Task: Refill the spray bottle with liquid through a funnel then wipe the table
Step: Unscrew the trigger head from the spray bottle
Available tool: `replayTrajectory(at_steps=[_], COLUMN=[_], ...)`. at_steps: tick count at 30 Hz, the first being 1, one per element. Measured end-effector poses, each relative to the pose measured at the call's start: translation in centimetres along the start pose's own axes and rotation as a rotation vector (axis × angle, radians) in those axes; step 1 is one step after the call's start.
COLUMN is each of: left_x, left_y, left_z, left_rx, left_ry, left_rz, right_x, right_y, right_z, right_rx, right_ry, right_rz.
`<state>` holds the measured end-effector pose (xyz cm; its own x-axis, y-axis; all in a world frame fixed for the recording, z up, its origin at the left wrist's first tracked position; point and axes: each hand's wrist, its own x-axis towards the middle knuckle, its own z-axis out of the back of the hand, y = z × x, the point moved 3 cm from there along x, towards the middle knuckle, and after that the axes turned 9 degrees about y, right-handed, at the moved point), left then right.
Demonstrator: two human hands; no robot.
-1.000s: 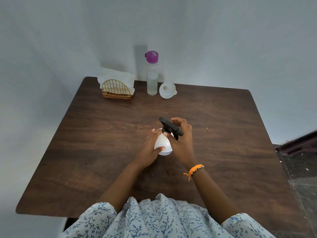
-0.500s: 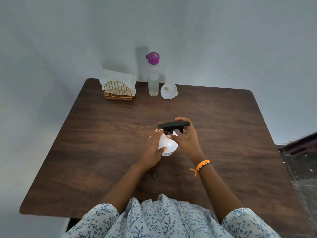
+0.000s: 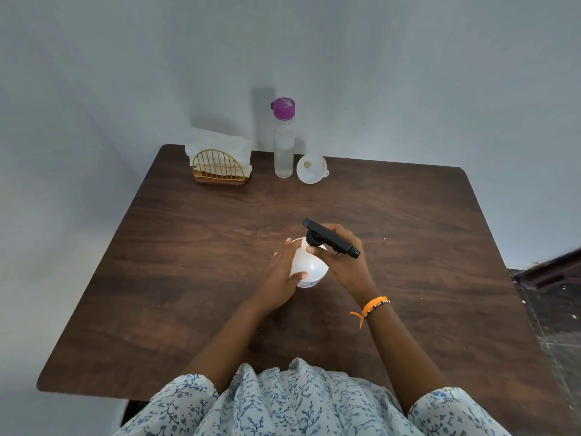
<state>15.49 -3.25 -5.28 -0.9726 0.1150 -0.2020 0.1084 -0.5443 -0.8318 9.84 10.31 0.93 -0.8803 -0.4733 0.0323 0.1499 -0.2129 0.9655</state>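
A white spray bottle point(image 3: 309, 265) stands mid-table on the dark wooden table point(image 3: 188, 262). My left hand point(image 3: 279, 275) wraps its white body from the left. My right hand point(image 3: 347, 262) grips the black spray head point(image 3: 330, 238) at the bottle's neck; the nozzle points down-right. A clear bottle with a purple cap point(image 3: 284, 138), partly filled with clear liquid, stands at the table's back edge. A white funnel point(image 3: 312, 169) lies beside it on the right, its wide mouth facing me.
A gold wire holder with white napkins point(image 3: 220, 165) stands at the back left, left of the clear bottle. The wall is close behind the table. A dark floor shows past the table's right edge point(image 3: 547, 309).
The black spray head has turned in my right hand, its nozzle swinging from pointing right to pointing down-right. My left hand has kept hold of the bottle's body.
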Motion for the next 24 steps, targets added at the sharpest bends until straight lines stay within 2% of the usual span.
replayTrajectory(at_steps=[7,15,24], left_x=[-0.2,-0.2,-0.1], left_y=[-0.4,-0.5,-0.7], left_z=[0.1,0.2,0.2], left_rx=[-0.005,-0.006,0.024], left_ry=[0.01,0.032,0.029], left_rz=[0.005,0.038,0.091], right_x=[-0.5,-0.3,0.2], right_y=[2.0,5.1,7.6], right_z=[0.5,2.0,3.1], right_rx=[0.118,0.286,0.309], right_ry=[0.021,-0.052,-0.07], right_rz=[0.044,0.049,0.092])
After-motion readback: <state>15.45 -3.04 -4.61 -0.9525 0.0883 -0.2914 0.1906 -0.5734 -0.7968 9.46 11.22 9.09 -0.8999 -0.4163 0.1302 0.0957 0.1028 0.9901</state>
